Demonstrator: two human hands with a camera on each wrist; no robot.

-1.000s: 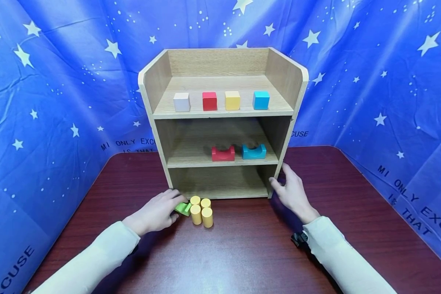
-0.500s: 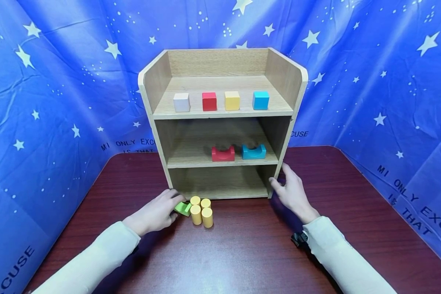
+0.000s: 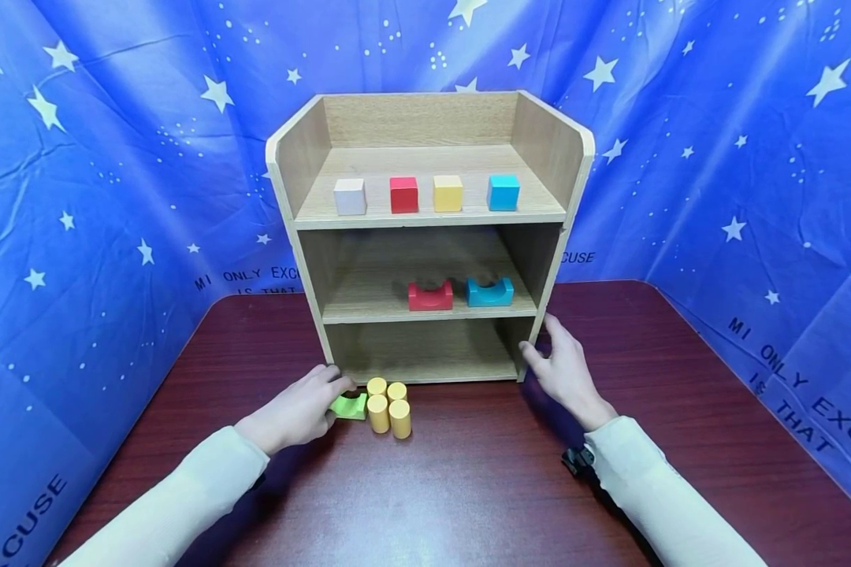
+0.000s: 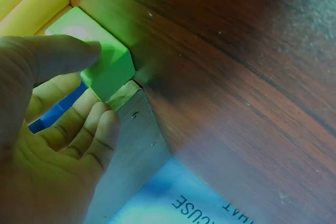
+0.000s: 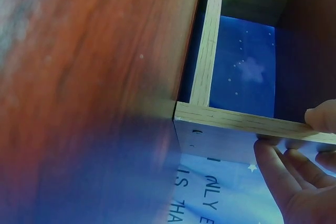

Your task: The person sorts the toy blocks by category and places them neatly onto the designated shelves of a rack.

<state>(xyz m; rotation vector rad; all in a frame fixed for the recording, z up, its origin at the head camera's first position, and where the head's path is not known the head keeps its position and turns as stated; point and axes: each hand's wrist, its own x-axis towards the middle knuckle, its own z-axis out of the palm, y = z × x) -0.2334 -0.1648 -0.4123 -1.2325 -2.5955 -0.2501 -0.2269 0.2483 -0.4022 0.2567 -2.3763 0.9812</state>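
Note:
My left hand (image 3: 299,409) pinches a green block with a curved notch (image 3: 349,406), near the shelf's lower left corner. In the left wrist view, the thumb (image 4: 68,55) lies on one face of the green block (image 4: 107,66) and the fingers are behind it. Four-sided grouping of several yellow cylinders (image 3: 400,419) stands upright just right of the block. My right hand (image 3: 567,374) holds the right side panel of the wooden shelf (image 3: 429,222). In the right wrist view, the thumb (image 5: 321,116) is at the panel's inner edge and the fingers (image 5: 278,171) touch its outside.
White (image 3: 351,197), red (image 3: 404,195), yellow (image 3: 447,194) and blue (image 3: 503,193) cubes sit on the top shelf. Red (image 3: 430,298) and blue (image 3: 490,294) notched blocks sit on the middle one. The dark red table (image 3: 482,488) is backed by a starry blue curtain (image 3: 142,142).
The green block has turned in my left hand and shifted slightly left, so its notch now faces more toward the head camera. The right hand and shelf stay put.

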